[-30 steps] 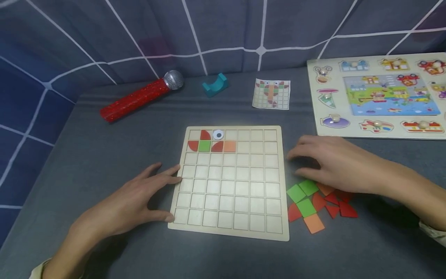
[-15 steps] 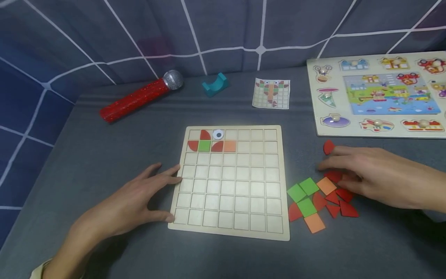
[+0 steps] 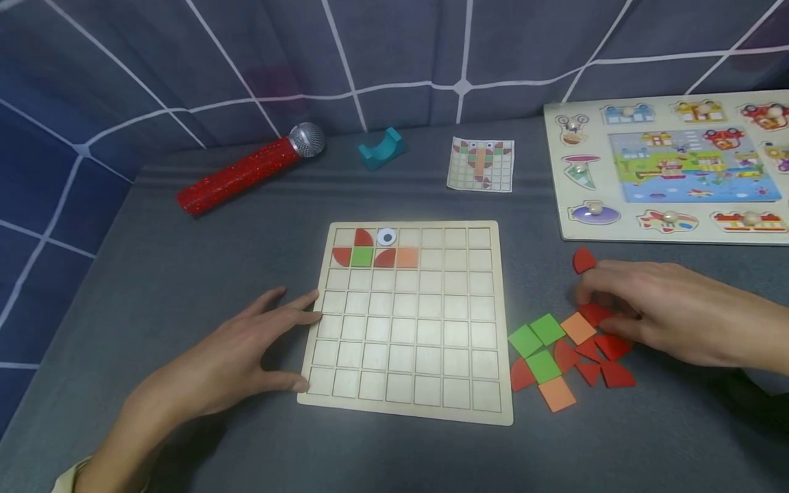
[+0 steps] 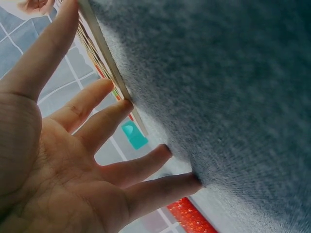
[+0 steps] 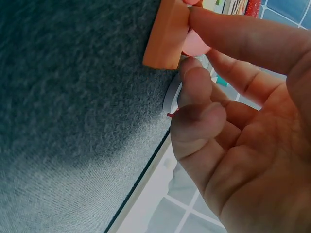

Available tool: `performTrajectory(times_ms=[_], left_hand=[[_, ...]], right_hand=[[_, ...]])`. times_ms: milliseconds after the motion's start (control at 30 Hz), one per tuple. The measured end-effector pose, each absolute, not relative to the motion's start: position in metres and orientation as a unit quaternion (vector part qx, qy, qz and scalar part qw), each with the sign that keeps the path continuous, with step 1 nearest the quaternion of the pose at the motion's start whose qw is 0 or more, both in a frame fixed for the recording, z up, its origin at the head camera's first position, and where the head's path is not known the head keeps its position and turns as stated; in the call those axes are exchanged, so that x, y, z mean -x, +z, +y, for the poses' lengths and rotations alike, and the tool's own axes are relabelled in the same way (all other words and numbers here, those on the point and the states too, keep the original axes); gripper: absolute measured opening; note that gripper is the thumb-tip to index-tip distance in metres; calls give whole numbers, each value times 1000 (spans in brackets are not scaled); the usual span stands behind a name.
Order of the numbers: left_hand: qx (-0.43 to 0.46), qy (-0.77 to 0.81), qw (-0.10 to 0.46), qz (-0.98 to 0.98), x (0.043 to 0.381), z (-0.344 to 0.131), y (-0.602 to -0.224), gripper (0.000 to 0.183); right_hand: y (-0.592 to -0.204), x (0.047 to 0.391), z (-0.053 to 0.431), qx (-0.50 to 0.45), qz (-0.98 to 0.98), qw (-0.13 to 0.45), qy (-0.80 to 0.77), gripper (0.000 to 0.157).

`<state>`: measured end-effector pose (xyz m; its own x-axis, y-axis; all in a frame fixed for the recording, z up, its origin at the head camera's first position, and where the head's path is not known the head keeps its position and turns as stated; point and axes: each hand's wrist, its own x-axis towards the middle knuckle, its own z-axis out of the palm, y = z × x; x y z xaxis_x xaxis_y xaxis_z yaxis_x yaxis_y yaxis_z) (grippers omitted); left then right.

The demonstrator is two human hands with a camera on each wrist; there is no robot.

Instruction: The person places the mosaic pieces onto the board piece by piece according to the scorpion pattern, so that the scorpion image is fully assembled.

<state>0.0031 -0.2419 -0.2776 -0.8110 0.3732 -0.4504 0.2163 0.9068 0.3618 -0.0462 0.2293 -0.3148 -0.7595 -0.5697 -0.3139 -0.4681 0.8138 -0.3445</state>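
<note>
A wooden grid board (image 3: 403,329) lies on the table, with red quarter-circle tiles (image 3: 363,237), a green square, an orange square and an eye disc (image 3: 386,237) in its top two rows. Along its left edge my left hand (image 3: 222,363) is spread, thumb and fingertips touching the edge; the left wrist view shows the fingers (image 4: 107,119) extended. My right hand (image 3: 653,308) is bent over the loose tiles, thumb and forefinger on either side of a red tile (image 3: 594,314). I cannot tell whether it grips that tile. A white curved piece (image 5: 172,94) shows by its fingertips in the right wrist view.
Loose green (image 3: 543,366), orange (image 3: 557,394) and red tiles lie right of the board. A pattern card (image 3: 481,166), a teal curved block (image 3: 381,148) and a red microphone (image 3: 246,174) lie behind it. A knobbed picture puzzle (image 3: 678,171) occupies the back right.
My right hand has moved right and down from beside the board onto the loose tiles, uncovering a lone red tile, and its fingers have drawn closer together. My left hand has stayed in place.
</note>
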Motion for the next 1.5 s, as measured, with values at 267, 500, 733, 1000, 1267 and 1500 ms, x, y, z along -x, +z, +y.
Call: performTrajectory(times_ms=[267,500,733,1000,1267,1500], left_hand=[[-151,147,271,939,-3,-241,-277,83],[-153,147,269,940,-3,-242,-277,83],[-151,149,272,939,-3,-242,-277,84],[-155,148,269,939,-3,-242,-277,84],[-160,156,267,937,-4,-243,-276,83],[-169,157,259,938,-5,-244,-276,82]], right_hand=[[-311,48,230,262,926,237,-138,29],[-306,50,231,305,923,167,-167,39],[-299,55,214,340,911,102,-209,34],[-289,63,178,355,898,106,-235,32],[-279,75,136,360,887,115,-266,29],[-286,89,106,347,886,121,-283,28]])
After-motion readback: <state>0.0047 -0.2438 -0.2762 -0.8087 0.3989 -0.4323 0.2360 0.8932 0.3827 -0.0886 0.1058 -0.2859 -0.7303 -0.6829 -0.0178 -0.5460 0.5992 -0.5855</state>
